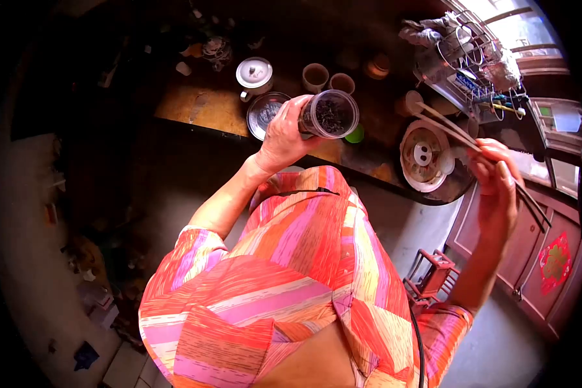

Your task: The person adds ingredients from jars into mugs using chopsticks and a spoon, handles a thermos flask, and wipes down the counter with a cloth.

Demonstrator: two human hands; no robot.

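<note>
My left hand [287,132] is wrapped round a clear plastic jar [330,115] tilted so its open mouth shows dark, dry bits inside. Under and beside that hand, a round metal plate [260,117] lies on the worktop. Over at the right, my right hand [496,178] grips a pair of chopsticks [451,129]. Their pale ends point up and left, near a large round dish [427,181] holding a small white piece with dark spots. A green round item [355,134] shows just below the jar.
A white lidded mug [254,73] and two brown cups [315,76] stand behind the jar on the wooden worktop [194,107]. A wire rack [469,58] with utensils is at the upper right. A red chair [431,275] stands on the floor.
</note>
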